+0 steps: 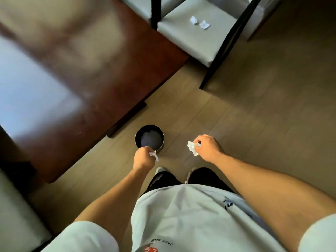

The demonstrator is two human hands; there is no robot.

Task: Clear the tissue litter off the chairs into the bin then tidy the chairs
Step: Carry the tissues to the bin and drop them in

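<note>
A small round black bin (149, 138) stands on the wooden floor beside the table's corner, with something pale inside it. My left hand (143, 158) hovers over the bin's near rim and grips a crumpled white tissue (154, 155). My right hand (207, 147) is to the right of the bin and pinches a larger crumpled tissue (193, 147). Two more tissue pieces (199, 22) lie on the grey seat of a black-framed chair (196, 39) at the upper right.
A dark brown wooden table (72, 70) fills the left side, its leg (127, 120) just behind the bin. Another grey chair seat (16, 215) shows at the bottom left, and one more (138, 6) beside the littered chair. Open floor (272, 106) lies to the right.
</note>
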